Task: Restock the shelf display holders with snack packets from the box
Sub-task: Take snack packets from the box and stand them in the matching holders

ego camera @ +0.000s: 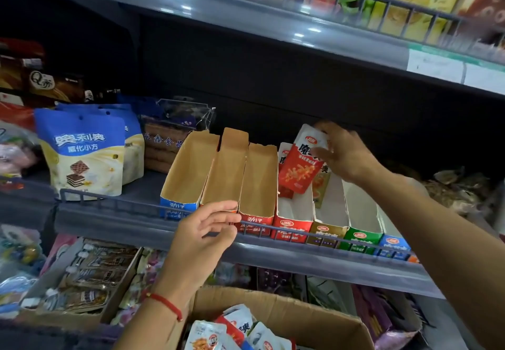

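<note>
Head view, item by item. Right hand (340, 152): I see it pinching red snack packet (300, 169), tilted over red-fronted holder (293, 224) (likely matching colour to slot). Left hand (203, 236): fingers relaxed, nothing held, touching wire rail (109, 199), probably steadying. Cardboard box (287, 317): below shelf, packets inside, within reach.

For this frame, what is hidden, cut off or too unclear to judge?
Head view:
- Cardboard box: cut off by the bottom edge, packet count unknown.
- Gold-front holder: contents partly hidden behind the red packet and right hand.
- Upper shelf price label: glare, unreadable.
</note>
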{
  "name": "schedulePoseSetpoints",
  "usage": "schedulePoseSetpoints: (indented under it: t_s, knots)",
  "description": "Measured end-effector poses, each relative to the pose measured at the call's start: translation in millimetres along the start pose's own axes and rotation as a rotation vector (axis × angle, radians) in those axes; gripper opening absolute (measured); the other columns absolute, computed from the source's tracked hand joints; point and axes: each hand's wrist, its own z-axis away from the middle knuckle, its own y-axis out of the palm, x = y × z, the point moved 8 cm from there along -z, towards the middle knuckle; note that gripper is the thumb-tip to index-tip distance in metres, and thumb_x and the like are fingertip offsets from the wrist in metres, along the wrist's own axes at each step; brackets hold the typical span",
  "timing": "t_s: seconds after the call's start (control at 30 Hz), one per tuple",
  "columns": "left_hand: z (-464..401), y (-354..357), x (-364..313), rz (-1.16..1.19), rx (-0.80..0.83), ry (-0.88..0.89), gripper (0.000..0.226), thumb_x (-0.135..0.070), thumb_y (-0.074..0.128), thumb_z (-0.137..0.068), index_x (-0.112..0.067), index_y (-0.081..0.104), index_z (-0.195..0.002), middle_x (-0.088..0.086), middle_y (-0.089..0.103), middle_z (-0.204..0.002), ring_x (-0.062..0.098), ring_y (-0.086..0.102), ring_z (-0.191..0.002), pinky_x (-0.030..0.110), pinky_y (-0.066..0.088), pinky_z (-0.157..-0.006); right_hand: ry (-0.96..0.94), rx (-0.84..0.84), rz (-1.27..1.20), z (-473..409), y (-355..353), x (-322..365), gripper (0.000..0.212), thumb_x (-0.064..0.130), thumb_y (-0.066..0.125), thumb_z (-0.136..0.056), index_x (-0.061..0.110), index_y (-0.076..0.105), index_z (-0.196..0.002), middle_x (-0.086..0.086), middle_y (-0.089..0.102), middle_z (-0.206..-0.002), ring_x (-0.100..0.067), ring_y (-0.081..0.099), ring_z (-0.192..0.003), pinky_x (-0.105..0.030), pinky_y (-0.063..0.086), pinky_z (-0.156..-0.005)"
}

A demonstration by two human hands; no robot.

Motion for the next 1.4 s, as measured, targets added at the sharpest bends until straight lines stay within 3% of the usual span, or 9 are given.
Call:
schedulePoseSetpoints:
  t_s: [0.23,0.4,0.6,0.8,0.97,1.1,1.23,1.3,1.4]
  knots:
    - [-5,4,-2,-0.107,0.088,0.013,0.043,-0.011,0.071,-0.091,-0.039,0.063,-0.122,-0.021,0.073,-0.106,0.001,0.068,-0.099,0.034,0.058,-0.093,-0.016,0.156,0.171,-23,50,3,0.052,0.028,0.074,-0.093,0.026,0.053,-0.14,-0.005,0.065,-0.132,-0.025,0.066,-0.115,-0.046,0.058,-0.095]
    - [-5,3,-3,-0.154,0.109,0.047,0.043,-0.011,0.068,-0.094,-0.041,0.061,-0.124,-0.024,0.071,-0.108,0.0,0.067,-0.101,0.017,0.054,-0.084,-0.048,0.074,0.284,-33,52,1,0.045,0.037,0.073,-0.093,0.031,0.057,-0.135,-0.002,0.07,-0.124,-0.025,0.069,-0.109,-0.047,0.059,-0.091]
    - [-3,1,-5,-0.2,0.097,0.056,0.042,-0.013,0.068,-0.093,-0.042,0.06,-0.124,-0.021,0.072,-0.108,-0.002,0.066,-0.1,0.016,0.055,-0.081,-0.181,-0.049,0.416,-33,48,13,0.025,0.031,0.066,-0.098,0.021,0.063,-0.12,-0.005,0.071,-0.113,-0.026,0.071,-0.097,-0.041,0.059,-0.081]
    - [2,1,1,-0.242,0.097,0.039,0.042,-0.012,0.068,-0.093,-0.04,0.062,-0.124,-0.023,0.071,-0.105,-0.002,0.066,-0.101,0.02,0.056,-0.084,-0.174,-0.058,0.407,-37,46,13,0.021,0.032,0.062,-0.1,0.018,0.063,-0.115,-0.008,0.071,-0.111,-0.026,0.071,-0.095,-0.045,0.06,-0.082]
    - [9,6,4,-0.302,0.146,0.047,0.041,-0.013,0.068,-0.093,-0.041,0.062,-0.122,-0.021,0.072,-0.106,-0.003,0.066,-0.102,0.022,0.057,-0.086,-0.155,-0.109,0.383,-22,43,13,0.041,0.031,0.074,-0.093,0.019,0.06,-0.13,-0.007,0.06,-0.132,-0.029,0.058,-0.122,-0.045,0.053,-0.093]
    - [22,6,22,-0.395,0.249,0.019,0.039,-0.011,0.068,-0.093,-0.042,0.066,-0.117,-0.018,0.073,-0.104,0.003,0.068,-0.098,0.02,0.053,-0.082,-0.271,-0.175,0.17,41,44,28,0.023,0.024,0.069,-0.094,0.023,0.067,-0.117,-0.001,0.065,-0.118,-0.022,0.065,-0.103,-0.041,0.057,-0.081]
    - [52,10,56,-0.659,0.479,-0.074,0.029,-0.026,0.064,-0.096,-0.044,0.064,-0.12,-0.02,0.069,-0.102,-0.003,0.064,-0.093,0.016,0.051,-0.082,-0.421,0.155,-0.036,148,100,36,0.009,0.024,0.065,-0.094,0.027,0.068,-0.103,0.009,0.069,-0.099,-0.006,0.063,-0.079,-0.031,0.058,-0.071]
    - [70,15,74,-0.803,0.595,-0.122,0.032,-0.028,0.063,-0.098,-0.039,0.062,-0.128,-0.021,0.065,-0.1,-0.002,0.063,-0.088,0.014,0.051,-0.079,-0.356,0.47,0.015,201,154,21,0.016,0.037,0.064,-0.095,0.031,0.066,-0.11,0.01,0.069,-0.107,-0.012,0.066,-0.091,-0.037,0.058,-0.081]
    - [92,23,97,-0.935,0.707,-0.179,0.039,-0.032,0.06,-0.099,-0.037,0.055,-0.137,-0.019,0.062,-0.107,-0.001,0.063,-0.093,0.013,0.049,-0.078,-0.22,0.816,0.151,266,230,-6,0.054,0.054,0.062,-0.095,0.023,0.053,-0.138,-0.003,0.058,-0.14,-0.028,0.057,-0.125,-0.043,0.051,-0.101]
